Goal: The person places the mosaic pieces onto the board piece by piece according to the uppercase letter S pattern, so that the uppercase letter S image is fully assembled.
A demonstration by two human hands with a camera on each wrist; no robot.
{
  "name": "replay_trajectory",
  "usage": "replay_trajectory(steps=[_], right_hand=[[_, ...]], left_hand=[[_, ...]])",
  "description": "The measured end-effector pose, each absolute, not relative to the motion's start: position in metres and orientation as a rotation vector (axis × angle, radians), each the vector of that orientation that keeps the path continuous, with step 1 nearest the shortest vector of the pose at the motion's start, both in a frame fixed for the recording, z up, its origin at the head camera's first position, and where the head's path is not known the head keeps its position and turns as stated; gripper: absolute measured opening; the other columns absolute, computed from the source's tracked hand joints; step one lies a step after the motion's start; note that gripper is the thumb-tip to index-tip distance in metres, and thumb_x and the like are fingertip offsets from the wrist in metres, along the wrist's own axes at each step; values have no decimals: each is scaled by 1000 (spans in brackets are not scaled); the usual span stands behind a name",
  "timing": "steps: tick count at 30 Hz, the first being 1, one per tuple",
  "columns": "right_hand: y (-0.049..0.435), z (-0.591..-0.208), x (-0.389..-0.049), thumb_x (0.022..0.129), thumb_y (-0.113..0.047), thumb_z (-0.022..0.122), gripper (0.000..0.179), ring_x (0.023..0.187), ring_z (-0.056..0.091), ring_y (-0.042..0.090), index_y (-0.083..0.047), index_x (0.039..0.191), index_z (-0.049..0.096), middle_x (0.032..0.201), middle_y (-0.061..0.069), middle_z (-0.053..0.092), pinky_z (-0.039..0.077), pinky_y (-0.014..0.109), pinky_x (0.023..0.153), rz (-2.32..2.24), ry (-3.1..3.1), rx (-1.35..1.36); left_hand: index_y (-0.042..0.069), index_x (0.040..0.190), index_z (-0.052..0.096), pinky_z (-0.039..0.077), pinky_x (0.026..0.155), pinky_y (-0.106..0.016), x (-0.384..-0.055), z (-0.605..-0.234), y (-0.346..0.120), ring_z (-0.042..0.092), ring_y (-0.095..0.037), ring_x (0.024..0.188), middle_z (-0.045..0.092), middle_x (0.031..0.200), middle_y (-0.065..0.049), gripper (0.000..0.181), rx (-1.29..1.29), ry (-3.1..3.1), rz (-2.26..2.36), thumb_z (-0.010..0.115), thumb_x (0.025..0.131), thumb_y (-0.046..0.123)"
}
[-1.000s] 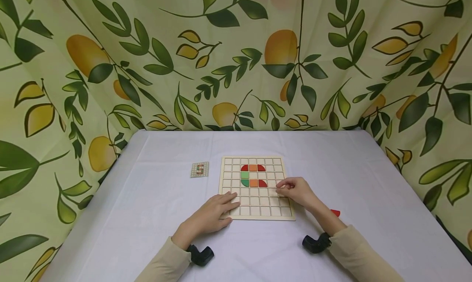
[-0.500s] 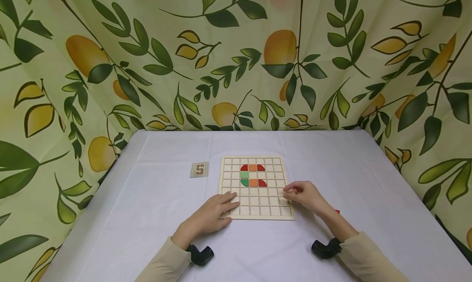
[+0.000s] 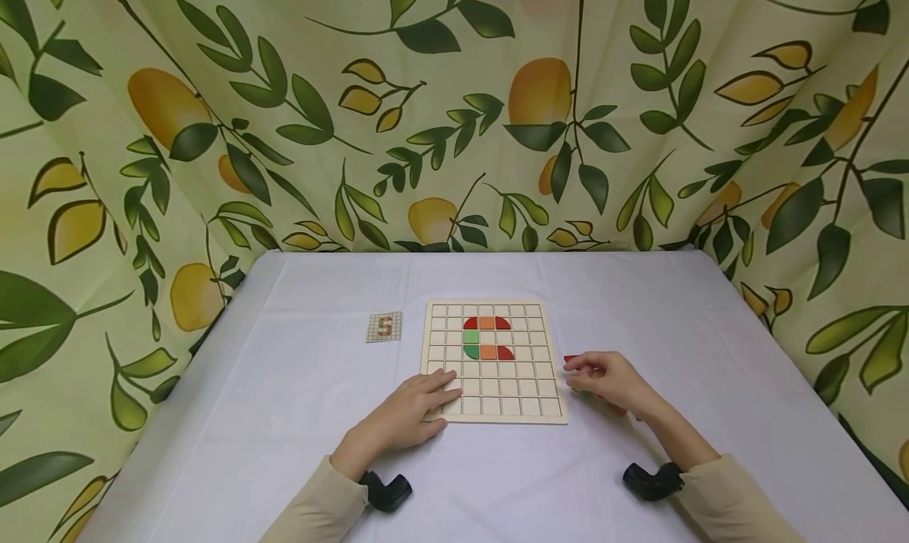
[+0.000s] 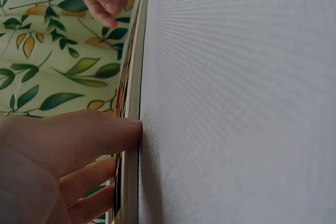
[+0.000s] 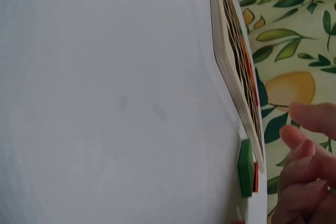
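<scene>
A square wooden grid board (image 3: 497, 419) lies on the white cloth. Red, orange and green tiles sit in its upper cells, among them an orange tile (image 3: 488, 353) and a light green tile (image 3: 471, 337). My left hand (image 3: 401, 411) rests on the board's lower left corner, fingers spread, with the thumb (image 4: 113, 131) along the edge in the left wrist view. Just right of the board, my right hand (image 3: 611, 383) hovers over loose tiles, its fingers bent but apart and nothing visible between them. Below it show a green tile (image 5: 245, 169) and a red tile (image 5: 255, 177); the hand partly hides the others.
A small pattern card (image 3: 384, 327) lies left of the board. White cloth (image 3: 319, 282) covers the table, and a leaf-and-fruit curtain (image 3: 454, 132) hangs behind and at both sides. Black wrist devices (image 3: 652, 481) stick out at both cuffs.
My right hand has moved from over the board's right side to the right, off the board and over the loose tiles. The left hand and the tiles on the board stay in place.
</scene>
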State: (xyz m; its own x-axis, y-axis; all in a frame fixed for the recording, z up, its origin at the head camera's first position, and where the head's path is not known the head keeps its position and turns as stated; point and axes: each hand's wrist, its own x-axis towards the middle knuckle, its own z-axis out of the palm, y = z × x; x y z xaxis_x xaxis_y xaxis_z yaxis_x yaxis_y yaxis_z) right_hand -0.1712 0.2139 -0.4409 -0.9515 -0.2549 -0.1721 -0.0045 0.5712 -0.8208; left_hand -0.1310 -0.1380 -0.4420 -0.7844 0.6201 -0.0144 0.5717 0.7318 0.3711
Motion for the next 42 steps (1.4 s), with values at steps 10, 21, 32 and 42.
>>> replay_trajectory(steps=[10, 21, 32, 42], right_hand=[[239, -447, -179, 81, -9, 73, 22, 61, 43, -2, 3, 99, 69, 71, -3, 50, 38, 14, 52, -1222, 2550, -506], [252, -444, -185, 82, -7, 70, 32, 64, 44, 0, 6, 111, 64, 75, -2, 47, 36, 15, 51, -1208, 2371, -577], [257, -448, -193, 81, -2, 67, 36, 62, 40, 2, 8, 115, 63, 76, -1, 44, 32, 16, 49, -1200, 2300, -575], [253, -448, -195, 81, -1, 67, 34, 63, 40, 5, 6, 114, 64, 76, 0, 43, 31, 16, 51, -1147, 2317, -533]], left_hand=[[12, 135, 57, 37, 115, -49, -131, -442, -138, 40, -31, 143, 45, 151, -10, 47, 966, 2801, 528, 64, 90, 18], [13, 136, 56, 38, 115, -48, -131, -443, -139, 40, -30, 143, 45, 152, -10, 47, 971, 2804, 512, 63, 90, 18], [13, 136, 56, 37, 115, -48, -132, -443, -139, 39, -30, 143, 44, 152, -9, 47, 975, 2801, 513, 62, 90, 18], [14, 137, 55, 36, 116, -49, -132, -443, -139, 38, -30, 144, 43, 153, -8, 47, 946, 2783, 526, 62, 91, 19]])
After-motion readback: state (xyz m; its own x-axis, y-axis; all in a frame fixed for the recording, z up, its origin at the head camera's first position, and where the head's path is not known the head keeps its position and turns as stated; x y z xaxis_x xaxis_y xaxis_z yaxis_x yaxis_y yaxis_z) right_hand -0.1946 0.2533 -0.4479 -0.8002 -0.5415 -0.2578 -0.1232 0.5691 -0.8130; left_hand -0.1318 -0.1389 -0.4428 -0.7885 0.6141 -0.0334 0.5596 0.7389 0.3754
